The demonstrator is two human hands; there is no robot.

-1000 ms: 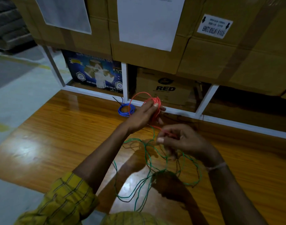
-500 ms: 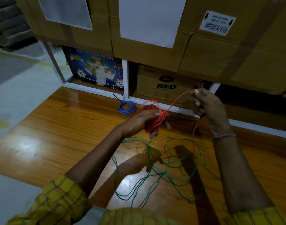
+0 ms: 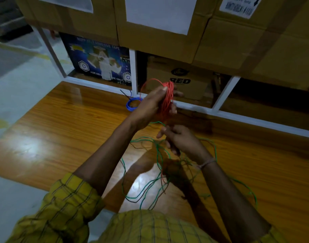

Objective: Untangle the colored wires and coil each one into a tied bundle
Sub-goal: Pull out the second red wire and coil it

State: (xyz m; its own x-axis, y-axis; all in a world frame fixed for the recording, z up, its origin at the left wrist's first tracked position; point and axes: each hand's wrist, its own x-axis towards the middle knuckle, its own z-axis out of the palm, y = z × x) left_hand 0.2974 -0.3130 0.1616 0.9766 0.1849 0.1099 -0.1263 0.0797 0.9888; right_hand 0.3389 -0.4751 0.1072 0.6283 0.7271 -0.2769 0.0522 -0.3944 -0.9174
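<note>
My left hand (image 3: 151,106) grips a coil of red wire (image 3: 166,100) held up above the wooden table (image 3: 62,134). Just below it, my right hand (image 3: 181,140) has its fingers curled round the loose red strand that hangs from the coil; the strand is mostly hidden in the hand. A loose tangle of green wire (image 3: 150,183) lies spread on the table under both hands. A small coiled blue wire bundle (image 3: 131,104) lies at the table's far edge, left of my left hand.
A white shelf frame (image 3: 225,92) runs along the table's far edge, with cardboard boxes (image 3: 183,79) and a blue printed box (image 3: 99,62) under it. Large cartons (image 3: 229,42) are stacked above. Pale floor (image 3: 13,95) lies to the left.
My right hand has come down from high on the right, where it pulled the red strand taut, to just below the coil. My left hand has turned the red coil more upright.
</note>
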